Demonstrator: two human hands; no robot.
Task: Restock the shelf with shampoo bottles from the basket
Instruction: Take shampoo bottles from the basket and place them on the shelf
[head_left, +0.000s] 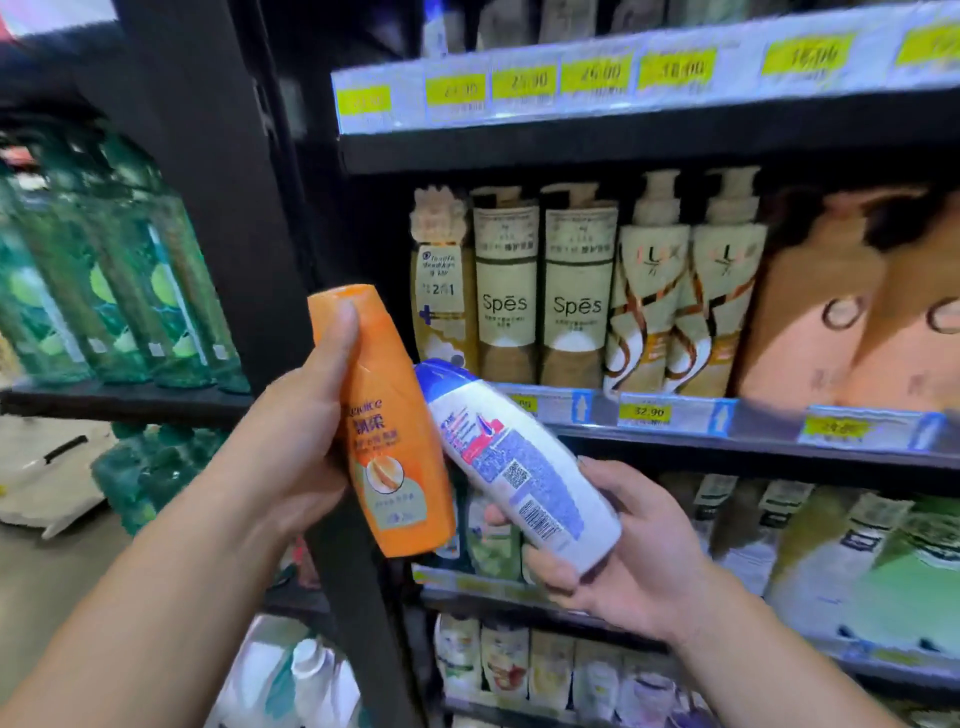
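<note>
While both bottles are raised before the shelf (727, 447), the left hand (291, 441) wraps its fingers round an orange bottle (395, 431), upright, label facing out, and the right hand (618, 540) clasps a white bottle (524, 467) tilted, back label showing (probably to sort brands). No basket is visible. Neither is shelved yet; their caps nearly touch near the shelf's left edge.

The two beige bottles (505, 304) read "Spēs" and the two pump bottles (649, 270) "LUX". The orange bottle (395, 441) shows "飘柔". The upper price tags (523, 80) read 25.00 and 26.00, the lower price tag (649, 412) 32.90.
</note>
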